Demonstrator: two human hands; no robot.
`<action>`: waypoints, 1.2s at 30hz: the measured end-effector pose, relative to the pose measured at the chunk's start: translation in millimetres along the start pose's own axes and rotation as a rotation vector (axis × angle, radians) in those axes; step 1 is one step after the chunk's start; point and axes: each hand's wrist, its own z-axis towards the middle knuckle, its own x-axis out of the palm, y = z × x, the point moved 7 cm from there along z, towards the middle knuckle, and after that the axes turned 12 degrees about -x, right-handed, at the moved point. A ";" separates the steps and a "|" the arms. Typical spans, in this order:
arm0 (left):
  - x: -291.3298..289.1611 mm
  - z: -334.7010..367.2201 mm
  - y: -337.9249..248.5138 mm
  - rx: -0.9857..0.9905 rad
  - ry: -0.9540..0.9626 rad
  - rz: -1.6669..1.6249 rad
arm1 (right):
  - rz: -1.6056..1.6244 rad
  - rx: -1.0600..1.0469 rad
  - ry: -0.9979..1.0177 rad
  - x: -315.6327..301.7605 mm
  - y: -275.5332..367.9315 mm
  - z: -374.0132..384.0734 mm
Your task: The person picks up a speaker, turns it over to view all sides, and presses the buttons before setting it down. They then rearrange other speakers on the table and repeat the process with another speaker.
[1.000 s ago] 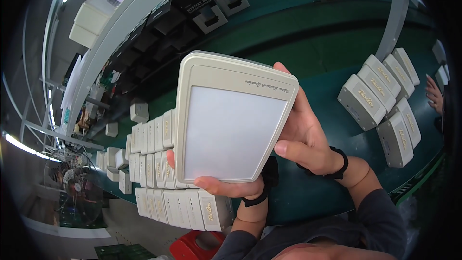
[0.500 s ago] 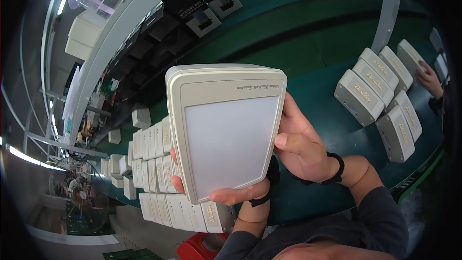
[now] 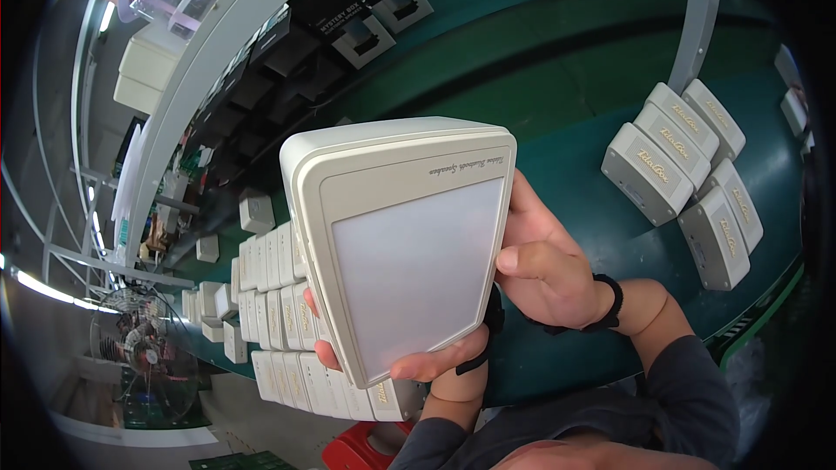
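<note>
A cream-coloured, box-shaped speaker (image 3: 409,270) with rounded corners and a pale blank front panel is held up in the middle, tilted so its far side also shows. My left hand (image 3: 440,359) grips it from below: the thumb lies on the lower front edge, and fingertips show at the left edge. At the right edge, my right hand (image 3: 549,265) is closed on it, thumb against the side and the other fingers partly hidden behind. Both wrists wear black bands.
Rows of similar cream speakers (image 3: 274,313) stand at left on the green table (image 3: 575,357). Several more (image 3: 679,157) stand at right, near a grey metal post (image 3: 697,26). Black printed boxes (image 3: 348,17) are stacked at the back. A red stool (image 3: 361,446) is below.
The speaker has tilted in my hands, showing more of its far and left sides. Another person's hand and the speaker it touched at the far right are gone from view.
</note>
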 end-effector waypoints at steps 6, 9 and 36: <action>21.5 -4.5 -5.7 0.073 -0.416 0.273 | 0.025 0.044 -0.001 0.9 1.1 -0.6; 17.7 0.4 -2.7 -0.053 0.278 -0.322 | 0.030 0.030 0.010 2.2 1.2 -0.9; -0.7 -1.9 4.1 -0.195 0.077 -0.791 | 0.089 -0.042 0.052 0.4 3.0 -0.1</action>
